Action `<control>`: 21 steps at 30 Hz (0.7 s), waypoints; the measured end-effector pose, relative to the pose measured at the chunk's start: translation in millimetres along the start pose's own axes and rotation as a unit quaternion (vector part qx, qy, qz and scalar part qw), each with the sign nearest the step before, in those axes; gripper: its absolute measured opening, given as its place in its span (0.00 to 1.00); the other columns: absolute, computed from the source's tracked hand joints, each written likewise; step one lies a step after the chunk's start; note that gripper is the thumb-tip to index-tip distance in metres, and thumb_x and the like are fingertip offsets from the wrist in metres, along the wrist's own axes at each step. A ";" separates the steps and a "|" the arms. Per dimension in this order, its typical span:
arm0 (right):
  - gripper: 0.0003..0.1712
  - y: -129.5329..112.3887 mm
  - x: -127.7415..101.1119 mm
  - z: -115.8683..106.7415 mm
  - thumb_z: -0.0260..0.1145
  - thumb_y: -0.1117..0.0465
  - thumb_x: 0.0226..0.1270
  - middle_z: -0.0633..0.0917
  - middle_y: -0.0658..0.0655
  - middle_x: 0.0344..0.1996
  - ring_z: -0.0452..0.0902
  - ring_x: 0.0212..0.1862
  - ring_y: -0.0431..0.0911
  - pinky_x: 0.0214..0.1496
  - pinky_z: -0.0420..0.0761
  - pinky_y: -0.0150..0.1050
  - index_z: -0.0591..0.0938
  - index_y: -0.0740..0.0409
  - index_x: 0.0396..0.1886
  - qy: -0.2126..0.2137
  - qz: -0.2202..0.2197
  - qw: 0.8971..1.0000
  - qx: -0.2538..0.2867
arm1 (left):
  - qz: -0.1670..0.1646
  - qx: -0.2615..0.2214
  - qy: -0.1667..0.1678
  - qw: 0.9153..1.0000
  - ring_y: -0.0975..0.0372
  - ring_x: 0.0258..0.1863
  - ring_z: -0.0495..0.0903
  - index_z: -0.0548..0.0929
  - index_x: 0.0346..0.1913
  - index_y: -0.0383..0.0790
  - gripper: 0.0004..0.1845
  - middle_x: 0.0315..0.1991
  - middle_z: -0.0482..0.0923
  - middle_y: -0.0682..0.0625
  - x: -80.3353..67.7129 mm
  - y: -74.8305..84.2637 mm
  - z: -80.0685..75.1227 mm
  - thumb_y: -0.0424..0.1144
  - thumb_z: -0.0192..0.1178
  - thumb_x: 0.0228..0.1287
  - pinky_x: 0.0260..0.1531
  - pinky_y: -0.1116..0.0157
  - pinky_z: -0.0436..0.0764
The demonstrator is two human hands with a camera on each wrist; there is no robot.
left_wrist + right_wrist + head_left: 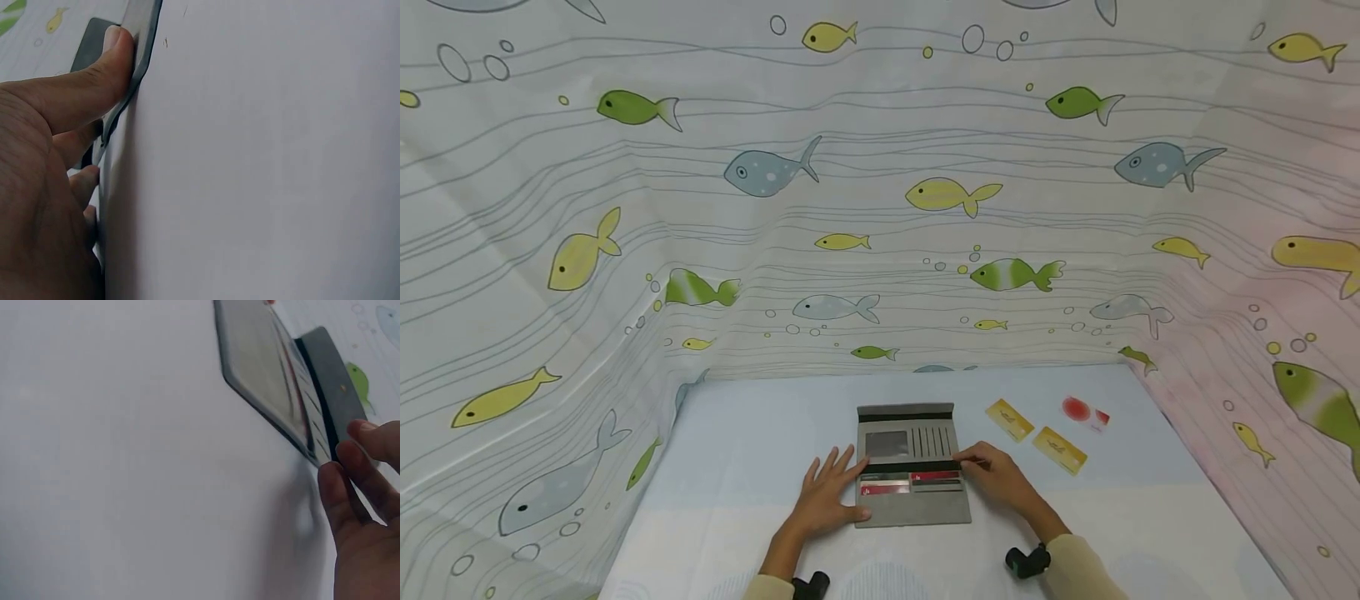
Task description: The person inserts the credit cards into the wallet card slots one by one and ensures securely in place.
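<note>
A grey long wallet [913, 510] lies unfolded on the table, its upper half showing a clear window and a row of slots. Red-edged cards [883, 489] sit in the pockets of its lower half. My left hand [827, 496] is spread at the wallet's left side, thumb on the lower panel and index fingertip by the fold. In the left wrist view the thumb [115, 56] rests over the wallet's edge. At the right edge near the fold, my right hand [1000, 477] pinches the wallet with bent fingers; its fingertips [334, 478] meet the edge in the right wrist view.
Right of the wallet lie two yellow cards [1010, 420] and a white card with red print [1086, 414]. A fish-patterned curtain [880, 275] encloses the white table [760, 433] at the back and sides. Dark wrist cameras [1027, 561] are strapped to both wrists.
</note>
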State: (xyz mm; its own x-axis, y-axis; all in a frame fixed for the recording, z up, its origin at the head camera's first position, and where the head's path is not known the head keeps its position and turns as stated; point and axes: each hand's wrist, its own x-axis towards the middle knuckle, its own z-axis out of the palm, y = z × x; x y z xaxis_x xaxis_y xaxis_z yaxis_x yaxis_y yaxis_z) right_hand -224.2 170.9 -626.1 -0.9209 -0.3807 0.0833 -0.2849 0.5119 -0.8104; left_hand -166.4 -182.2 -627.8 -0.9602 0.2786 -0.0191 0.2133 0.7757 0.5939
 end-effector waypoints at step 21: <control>0.13 42.4 -35.6 -111.0 0.66 0.54 0.71 0.88 0.59 0.43 0.80 0.44 0.42 0.42 0.79 0.34 0.85 0.58 0.47 0.196 0.132 0.966 -0.101 | 0.002 -0.006 -0.004 1.000 0.40 0.80 0.46 0.68 0.74 0.52 0.49 0.79 0.54 0.42 -0.9 -4.1 1.8 0.62 0.72 0.49 0.73 0.34 0.38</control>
State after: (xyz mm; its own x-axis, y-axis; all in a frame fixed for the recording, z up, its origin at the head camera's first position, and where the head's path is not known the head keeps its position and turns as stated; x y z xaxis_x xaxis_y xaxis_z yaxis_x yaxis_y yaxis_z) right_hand -233.0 291.7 -599.0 -0.9873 0.0848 0.1341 -0.0353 0.7067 -0.7066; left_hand -166.1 -184.6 -631.7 -0.9577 0.2869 -0.0226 0.2157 0.7676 0.6036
